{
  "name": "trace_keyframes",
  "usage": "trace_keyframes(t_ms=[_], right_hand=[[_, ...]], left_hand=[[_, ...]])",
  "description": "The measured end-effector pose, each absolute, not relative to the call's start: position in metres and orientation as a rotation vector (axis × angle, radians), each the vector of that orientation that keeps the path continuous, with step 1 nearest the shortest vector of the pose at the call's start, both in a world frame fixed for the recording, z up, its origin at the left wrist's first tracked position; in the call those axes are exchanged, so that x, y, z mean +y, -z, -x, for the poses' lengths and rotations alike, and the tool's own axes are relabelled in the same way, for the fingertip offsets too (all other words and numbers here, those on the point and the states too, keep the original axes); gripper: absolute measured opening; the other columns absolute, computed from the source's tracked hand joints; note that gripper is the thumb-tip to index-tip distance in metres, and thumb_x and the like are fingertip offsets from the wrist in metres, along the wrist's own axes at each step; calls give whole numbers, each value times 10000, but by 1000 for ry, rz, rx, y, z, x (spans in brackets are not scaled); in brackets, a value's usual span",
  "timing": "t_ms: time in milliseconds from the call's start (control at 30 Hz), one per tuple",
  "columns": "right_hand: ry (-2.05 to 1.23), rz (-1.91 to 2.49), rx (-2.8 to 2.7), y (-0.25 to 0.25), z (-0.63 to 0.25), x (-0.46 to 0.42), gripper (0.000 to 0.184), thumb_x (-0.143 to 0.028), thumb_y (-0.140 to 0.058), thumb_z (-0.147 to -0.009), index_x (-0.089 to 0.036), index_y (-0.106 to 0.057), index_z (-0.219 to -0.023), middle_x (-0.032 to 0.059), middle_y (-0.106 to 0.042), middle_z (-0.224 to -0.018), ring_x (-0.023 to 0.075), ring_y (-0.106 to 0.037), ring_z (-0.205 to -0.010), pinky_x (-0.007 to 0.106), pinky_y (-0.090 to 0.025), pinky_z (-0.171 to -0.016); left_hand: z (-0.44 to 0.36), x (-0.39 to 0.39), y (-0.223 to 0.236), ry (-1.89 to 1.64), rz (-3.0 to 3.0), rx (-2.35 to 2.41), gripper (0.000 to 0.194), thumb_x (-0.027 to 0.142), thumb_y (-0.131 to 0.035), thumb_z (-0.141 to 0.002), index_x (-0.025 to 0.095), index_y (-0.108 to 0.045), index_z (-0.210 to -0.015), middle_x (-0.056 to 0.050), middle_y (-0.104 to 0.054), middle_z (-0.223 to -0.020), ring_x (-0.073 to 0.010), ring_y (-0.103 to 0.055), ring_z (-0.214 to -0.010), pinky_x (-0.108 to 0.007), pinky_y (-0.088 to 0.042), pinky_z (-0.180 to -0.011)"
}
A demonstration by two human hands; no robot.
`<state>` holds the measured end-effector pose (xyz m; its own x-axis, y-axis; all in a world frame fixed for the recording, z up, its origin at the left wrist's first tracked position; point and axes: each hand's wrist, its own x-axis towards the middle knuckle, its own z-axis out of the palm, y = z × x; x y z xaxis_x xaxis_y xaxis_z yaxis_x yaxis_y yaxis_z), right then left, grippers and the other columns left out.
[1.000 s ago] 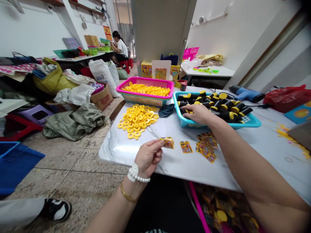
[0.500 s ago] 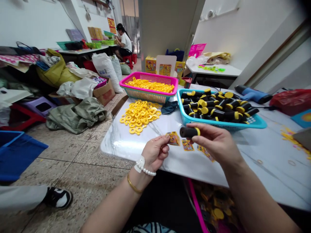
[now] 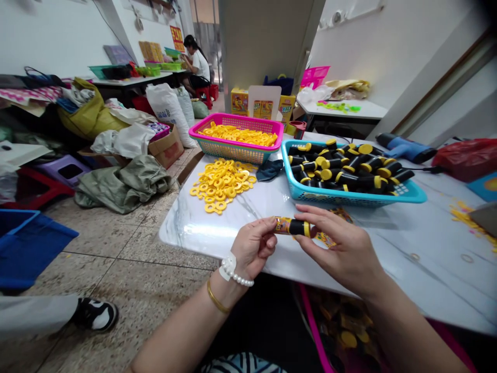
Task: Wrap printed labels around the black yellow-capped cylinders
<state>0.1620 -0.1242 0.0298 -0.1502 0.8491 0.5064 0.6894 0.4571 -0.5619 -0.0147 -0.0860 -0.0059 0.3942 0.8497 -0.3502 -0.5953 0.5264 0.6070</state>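
Note:
Above the front of the white table, a black tube (image 3: 298, 228) with a yellow end cap lies level between my hands. A colourful printed sleeve (image 3: 282, 225) covers its left part. My left hand (image 3: 254, 246) is closed, thumb and finger pinching the sleeve's left end. At the yellow cap, the thumb and fingers of my right hand (image 3: 341, 246) grip the tube. More printed pieces (image 3: 325, 239) lie on the table, partly hidden behind my right hand. A turquoise basket (image 3: 357, 198) full of similar black tubes with yellow caps stands just beyond.
Loose yellow rings (image 3: 221, 184) are piled left on the table (image 3: 186, 228), before a pink basket (image 3: 236, 120) of yellow pieces. A blue tool (image 3: 406, 149) lies back right. Below the table is a pink-edged container (image 3: 316, 331). Another person (image 3: 200, 65) sits far back.
My right hand has brought the black tube left and slightly down to my left hand. The printed piece, held apart from the tube before, now sits around the tube's left part.

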Motion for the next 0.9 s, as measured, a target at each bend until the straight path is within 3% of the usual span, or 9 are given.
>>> trace_keyframes(t_ms=[67,167,300,367,500,667,767,900], right_hand=[[-442,1297,-1862,-22,-161,-125,315,-244,-688,-856,-230,-698,-1170,102,-713,-1268,244,-735,-988,374,-603,-878],[-617,1281,-1751,-8,-162,-129,321,-250,-716,-862,-235,-677,-1181,71,-762,-1113,210,-747,-894,337,-617,-811],[-594,1236,-1650,6,-164,-136,339,-247,-754,-851,-283,-690,-1182,54,-734,-1134,221,-715,-974,354,-591,-839],[-573,1204,-1709,10,-163,-139,369,-245,-761,-848,-308,-697,-1206,53,-711,-1147,232,-683,-1034,372,-567,-875],[-515,1164,-1844,14,-160,-144,448,-246,-753,-857,-332,-674,-1290,57,-665,-1134,219,-652,-1030,378,-545,-906],[-567,1251,-1678,20,-165,-156,548,-233,-752,-859,-305,-578,-1373,40,-719,-1041,184,-702,-877,347,-590,-822],[-449,1264,-1726,20,-170,-162,396,-209,-759,-845,-283,-670,-1224,44,-735,-1042,198,-710,-904,360,-587,-839],[-339,1212,-1764,23,-169,-170,300,-169,-767,-831,-264,-715,-1111,38,-742,-976,198,-707,-890,351,-582,-818]], left_hand=[[16,-90,6,-988,-482,737,342,318,-867,-658,69,-685,-807,8,-559,-593,-11,-379,-429,-120,-151,-342],[22,-97,6,-1057,-572,808,385,379,-863,-676,69,-702,-838,19,-520,-577,-26,-397,-478,-121,-200,-366],[36,-100,6,-1052,-729,852,564,362,-890,-648,150,-668,-1121,-38,-634,-934,-86,-575,-659,-149,-370,-416],[40,-99,8,-878,-831,785,624,375,-896,-635,165,-644,-1165,-47,-648,-963,-131,-627,-705,-190,-443,-447],[41,-95,13,-710,-929,760,488,406,-866,-674,111,-673,-1011,-11,-638,-707,-101,-576,-572,-197,-446,-467],[29,-96,16,-704,-971,725,444,374,-872,-674,106,-692,-979,-6,-660,-696,-79,-568,-553,-210,-470,-541],[24,-97,19,-683,-1025,665,406,338,-861,-699,115,-710,-1002,-37,-714,-770,-114,-641,-649,-226,-498,-611],[24,-101,23,-756,-1185,564,312,272,-822,-758,141,-743,-1030,-95,-762,-1037,-202,-707,-976,-308,-534,-888]])
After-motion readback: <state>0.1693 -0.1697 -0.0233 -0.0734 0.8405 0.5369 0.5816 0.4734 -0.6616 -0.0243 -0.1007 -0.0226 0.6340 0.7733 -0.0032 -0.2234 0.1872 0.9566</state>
